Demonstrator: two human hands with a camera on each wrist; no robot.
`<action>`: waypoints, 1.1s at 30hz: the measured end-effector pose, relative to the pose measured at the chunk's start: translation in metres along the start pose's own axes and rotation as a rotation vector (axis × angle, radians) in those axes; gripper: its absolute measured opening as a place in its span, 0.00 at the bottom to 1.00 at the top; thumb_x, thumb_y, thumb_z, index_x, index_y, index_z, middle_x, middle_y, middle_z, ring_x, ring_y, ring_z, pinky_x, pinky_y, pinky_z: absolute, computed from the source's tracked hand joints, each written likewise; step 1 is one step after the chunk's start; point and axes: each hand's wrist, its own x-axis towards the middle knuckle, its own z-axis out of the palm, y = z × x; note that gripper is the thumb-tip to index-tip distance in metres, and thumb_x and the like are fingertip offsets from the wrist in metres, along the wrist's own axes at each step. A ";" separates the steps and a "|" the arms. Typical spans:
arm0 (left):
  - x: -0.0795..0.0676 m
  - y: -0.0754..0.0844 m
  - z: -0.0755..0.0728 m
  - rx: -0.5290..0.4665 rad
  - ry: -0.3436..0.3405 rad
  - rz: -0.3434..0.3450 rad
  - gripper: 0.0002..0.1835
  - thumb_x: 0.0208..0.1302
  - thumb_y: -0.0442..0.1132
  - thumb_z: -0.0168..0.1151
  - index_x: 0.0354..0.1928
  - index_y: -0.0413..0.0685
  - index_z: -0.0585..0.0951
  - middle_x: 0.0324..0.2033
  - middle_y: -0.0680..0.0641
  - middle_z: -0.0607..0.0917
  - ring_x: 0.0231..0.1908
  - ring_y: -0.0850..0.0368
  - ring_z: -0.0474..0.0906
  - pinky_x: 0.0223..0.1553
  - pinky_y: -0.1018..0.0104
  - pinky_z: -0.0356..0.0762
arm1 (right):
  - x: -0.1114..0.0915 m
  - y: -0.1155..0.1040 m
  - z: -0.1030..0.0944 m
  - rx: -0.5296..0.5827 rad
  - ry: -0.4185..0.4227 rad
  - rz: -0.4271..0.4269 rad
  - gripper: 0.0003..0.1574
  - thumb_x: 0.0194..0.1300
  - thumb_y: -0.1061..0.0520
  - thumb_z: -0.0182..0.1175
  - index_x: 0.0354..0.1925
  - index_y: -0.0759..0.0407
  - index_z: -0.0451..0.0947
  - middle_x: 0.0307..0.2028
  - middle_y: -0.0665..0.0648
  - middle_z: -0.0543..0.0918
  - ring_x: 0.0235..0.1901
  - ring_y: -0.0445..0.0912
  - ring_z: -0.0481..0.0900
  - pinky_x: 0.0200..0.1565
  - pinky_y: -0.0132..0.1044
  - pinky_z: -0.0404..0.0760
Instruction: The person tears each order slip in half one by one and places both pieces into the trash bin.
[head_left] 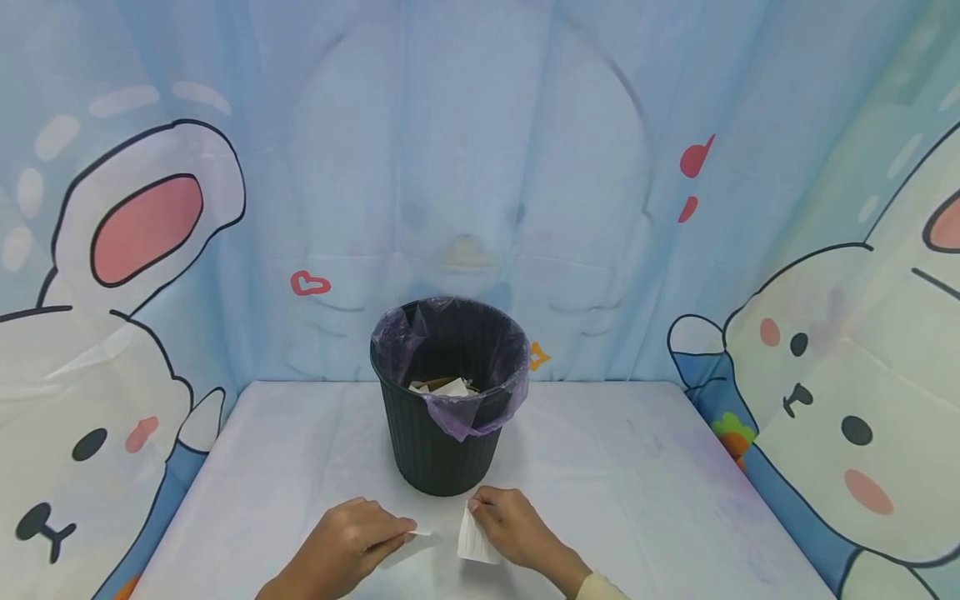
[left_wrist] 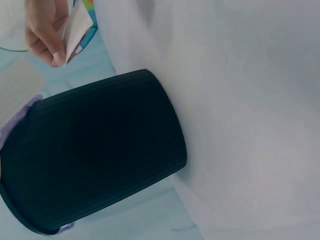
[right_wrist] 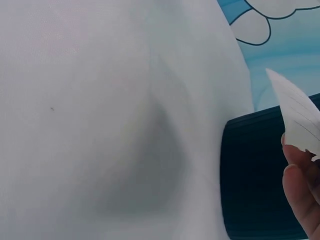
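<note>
Low in the head view, my left hand (head_left: pixel 347 538) pinches a piece of paper (head_left: pixel 423 533), seen there nearly edge-on. The left wrist view shows faint lines across this paper (left_wrist: pixel 17 90), while the left hand itself is out of that frame. Opposite it, my right hand (head_left: pixel 516 523) pinches a white lined paper piece (head_left: pixel 476 540) that hangs down from the fingertips. A ragged edge runs along this paper (right_wrist: pixel 298 112) by the fingers (right_wrist: pixel 300 192) in the right wrist view. Both hands are in front of a dark ribbed bin (head_left: pixel 442 450), with a gap between the two pieces.
A purple bag (head_left: pixel 472 408) lines the bin and folds over its rim. Inside lie several paper and cardboard scraps (head_left: pixel 453 387). The bin stands on a white-covered table (head_left: pixel 607 475), near a pale blue curtain (head_left: pixel 465 150) printed with cartoon rabbits.
</note>
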 end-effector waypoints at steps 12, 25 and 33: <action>0.045 -0.023 -0.037 0.113 0.116 0.083 0.09 0.65 0.42 0.69 0.38 0.45 0.90 0.26 0.54 0.88 0.25 0.64 0.82 0.30 0.76 0.79 | 0.010 -0.048 -0.059 -0.090 0.124 -0.396 0.08 0.74 0.60 0.57 0.37 0.55 0.82 0.31 0.46 0.86 0.30 0.31 0.77 0.35 0.26 0.81; 0.108 -0.053 -0.062 0.159 0.176 -0.031 0.15 0.48 0.30 0.77 0.42 0.39 0.89 0.32 0.47 0.91 0.30 0.56 0.86 0.33 0.64 0.84 | 0.072 -0.092 -0.136 -0.125 0.347 -0.472 0.06 0.70 0.66 0.60 0.38 0.62 0.84 0.32 0.54 0.87 0.29 0.40 0.79 0.31 0.32 0.82; 0.133 -0.066 -0.061 0.148 0.240 -0.149 0.11 0.58 0.31 0.73 0.43 0.36 0.88 0.37 0.41 0.91 0.38 0.47 0.89 0.39 0.54 0.86 | 0.109 -0.101 -0.164 -0.068 0.473 -0.390 0.09 0.73 0.62 0.58 0.38 0.63 0.85 0.28 0.55 0.84 0.27 0.43 0.74 0.29 0.32 0.73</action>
